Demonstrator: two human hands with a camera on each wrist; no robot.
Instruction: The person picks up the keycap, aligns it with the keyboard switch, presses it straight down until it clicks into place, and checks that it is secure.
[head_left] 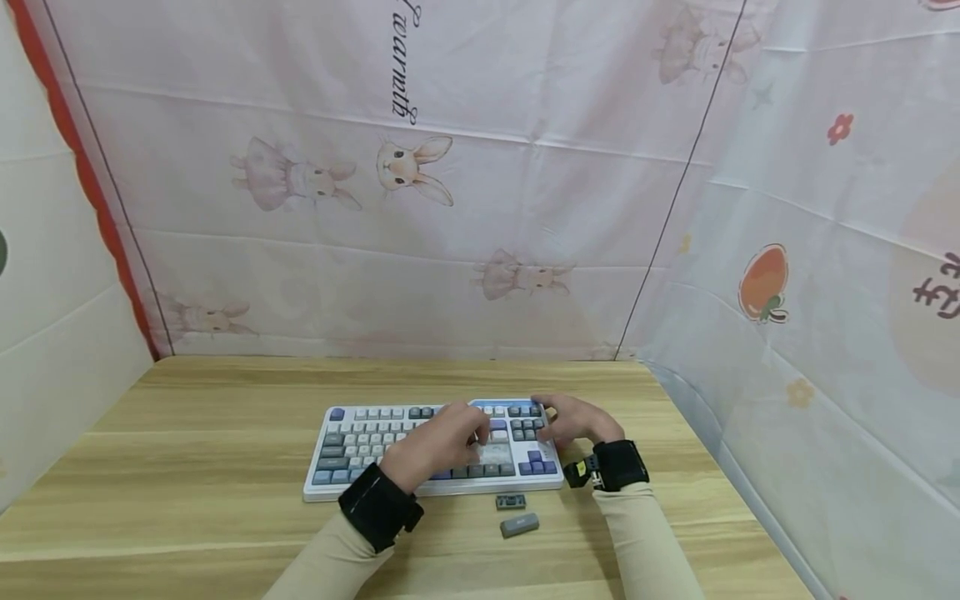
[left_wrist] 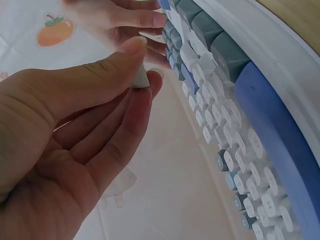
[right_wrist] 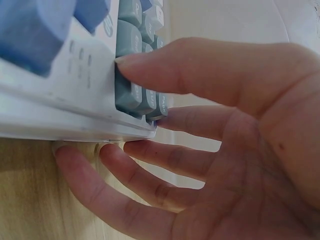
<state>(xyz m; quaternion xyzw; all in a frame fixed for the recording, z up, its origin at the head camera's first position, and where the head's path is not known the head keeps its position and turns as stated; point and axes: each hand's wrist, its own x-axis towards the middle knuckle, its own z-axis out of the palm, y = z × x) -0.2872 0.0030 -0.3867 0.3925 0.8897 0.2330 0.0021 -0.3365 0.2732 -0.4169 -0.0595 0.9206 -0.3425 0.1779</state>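
A white keyboard (head_left: 375, 435) with white, grey, blue and purple keys lies on the wooden table. My left hand (head_left: 437, 443) is above its right-middle part, pinching a small pale keycap (left_wrist: 141, 79) between thumb and fingertips. Under that hand, a pale patch without caps (head_left: 495, 454) shows among the keys. My right hand (head_left: 577, 419) grips the keyboard's right edge. In the right wrist view its thumb (right_wrist: 165, 67) rests on the grey keys, while the other fingers (right_wrist: 165, 155) lie along the side and lower edge.
In front of the keyboard lie a long grey keycap (head_left: 519, 524) and a small dark rectangular piece (head_left: 511, 502). The wooden table (head_left: 187, 467) extends around them. Printed cloth (head_left: 420, 300) hangs behind the table and along its sides.
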